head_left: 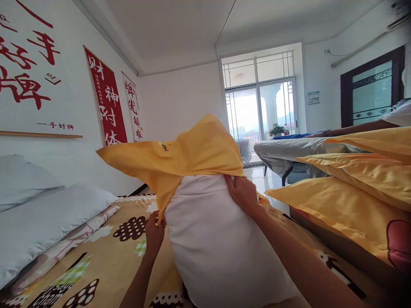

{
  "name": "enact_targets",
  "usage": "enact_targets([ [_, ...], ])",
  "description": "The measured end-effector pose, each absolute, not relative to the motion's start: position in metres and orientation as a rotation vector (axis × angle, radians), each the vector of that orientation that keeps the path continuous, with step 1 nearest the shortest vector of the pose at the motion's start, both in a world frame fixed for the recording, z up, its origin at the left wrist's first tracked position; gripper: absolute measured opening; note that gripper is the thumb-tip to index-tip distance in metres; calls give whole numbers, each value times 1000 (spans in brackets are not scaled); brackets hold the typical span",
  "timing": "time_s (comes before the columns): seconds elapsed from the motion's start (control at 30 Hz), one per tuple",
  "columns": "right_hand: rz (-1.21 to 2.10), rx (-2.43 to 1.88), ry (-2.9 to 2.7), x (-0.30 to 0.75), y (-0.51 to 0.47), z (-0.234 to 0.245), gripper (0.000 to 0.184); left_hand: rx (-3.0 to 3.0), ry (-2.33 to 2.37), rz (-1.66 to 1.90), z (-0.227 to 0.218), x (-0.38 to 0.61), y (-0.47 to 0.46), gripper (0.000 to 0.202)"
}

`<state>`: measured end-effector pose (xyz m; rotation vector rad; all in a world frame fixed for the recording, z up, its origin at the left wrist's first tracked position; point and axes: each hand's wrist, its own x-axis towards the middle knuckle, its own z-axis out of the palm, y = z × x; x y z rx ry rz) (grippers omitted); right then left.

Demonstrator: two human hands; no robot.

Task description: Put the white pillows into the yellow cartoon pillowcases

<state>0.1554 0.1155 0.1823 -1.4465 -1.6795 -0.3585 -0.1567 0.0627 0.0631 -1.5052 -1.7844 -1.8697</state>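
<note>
A white pillow [218, 239] stands upright on the bed in front of me. A yellow pillowcase [189, 156] covers its top end and flops over to the left. My left hand [154, 233] is closed on the pillowcase's lower left edge beside the pillow. My right hand [242, 192] grips the pillowcase's rim on the pillow's upper right, fingers curled over the cloth.
The bed has a tan patterned sheet [105, 261]. Grey-white pillows [38, 218] lie stacked at the left by the wall. Yellow-cased pillows [359, 188] pile up at the right. Another person's arm [359, 126] rests on a grey table [289, 149] near the balcony door [260, 115].
</note>
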Motion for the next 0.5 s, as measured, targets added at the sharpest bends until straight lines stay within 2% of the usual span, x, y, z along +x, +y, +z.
enact_targets([
  [0.17,-753,-1566,-1799,186,121,174,43,-1390,-1686,-2052,81,-167,50,35],
  [0.3,-975,-1540,-1988,198,127,175,36,-1384,-1572,-2141,87,-150,49,36],
  [0.4,-876,-1435,-2304,208,134,176,33,-1335,-1498,-2191,86,-138,54,34],
  [0.5,-555,-1340,-2384,219,141,169,31,-1416,-1415,-2074,87,-133,58,33],
])
